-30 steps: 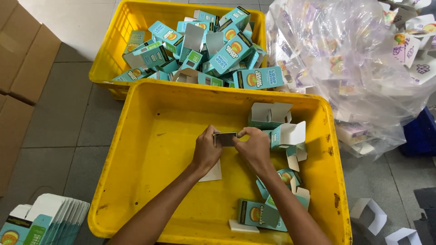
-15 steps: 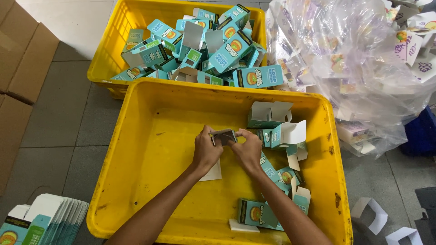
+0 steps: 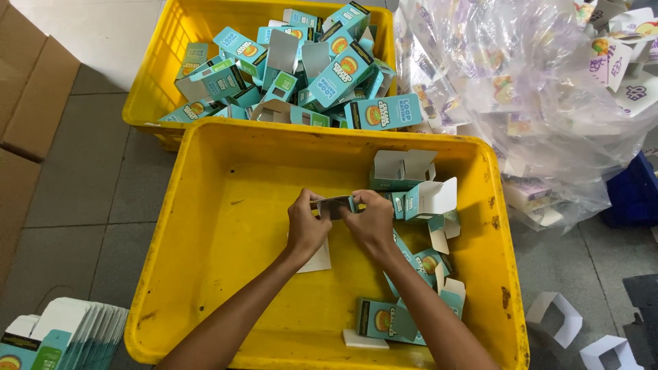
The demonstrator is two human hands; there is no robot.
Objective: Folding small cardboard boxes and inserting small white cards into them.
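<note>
Your left hand (image 3: pixel 306 226) and right hand (image 3: pixel 371 223) meet over the middle of the near yellow crate (image 3: pixel 205 274), and between them you pinch a small teal carton (image 3: pixel 334 206), fingers of both hands pressed onto its ends; it sits in the air just above the crate floor, at the centre of the frame. Judging by what lies around, the folding is well under way but far from finished: the far yellow crate (image 3: pixel 154 82) at the upper middle is heaped with erected teal cartons (image 3: pixel 336 72), while your near crate holds only a handful of open cartons (image 3: pixel 411 185) along its right side and a few more at the lower right (image 3: pixel 387 318). A stack of flat carton blanks (image 3: pixel 65 332) waits at the lower left on the floor, so plenty looks left to do. A white card (image 3: pixel 317 259) lies under your left wrist, mostly covered. Whether the carton's flaps are tucked yet you cannot tell, since your fingers hide both ends. The clear plastic bag (image 3: pixel 521 89) at the upper right blurs the printed pieces inside, and the brown cardboard boxes (image 3: pixel 27 75) at the left edge are cut off.
</note>
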